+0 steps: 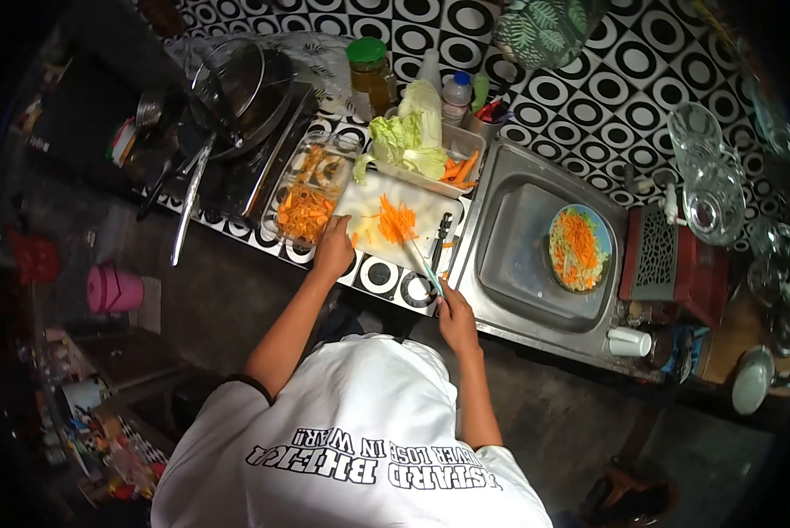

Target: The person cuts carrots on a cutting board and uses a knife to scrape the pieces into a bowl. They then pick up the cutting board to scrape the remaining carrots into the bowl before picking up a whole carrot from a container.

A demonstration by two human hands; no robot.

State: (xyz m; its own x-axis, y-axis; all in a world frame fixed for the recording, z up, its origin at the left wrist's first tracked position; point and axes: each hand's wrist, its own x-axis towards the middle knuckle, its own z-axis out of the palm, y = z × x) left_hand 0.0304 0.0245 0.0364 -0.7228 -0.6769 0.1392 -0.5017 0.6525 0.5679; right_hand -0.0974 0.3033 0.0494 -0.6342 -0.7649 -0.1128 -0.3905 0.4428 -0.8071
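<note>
My right hand (455,317) is closed round the light handle of a knife (431,275), whose blade reaches onto the white cutting board (426,209). At the blade's tip lies a heap of orange carrot strips (396,220). My left hand (333,250) grips the board's left edge, with a small carrot piece beside its fingers. A black-handled peeler-like tool (445,229) rests on the board's right side. Left of the board, a clear compartment tray (271,204) holds shredded orange food.
Behind the board, a plastic tub (470,141) holds leafy cabbage (404,150) and carrots. To the right, a plate of chopped vegetables (580,249) sits in the steel sink (492,189). A stove with a pan (271,114) stands left; a long metal handle (192,202) juts past the counter edge.
</note>
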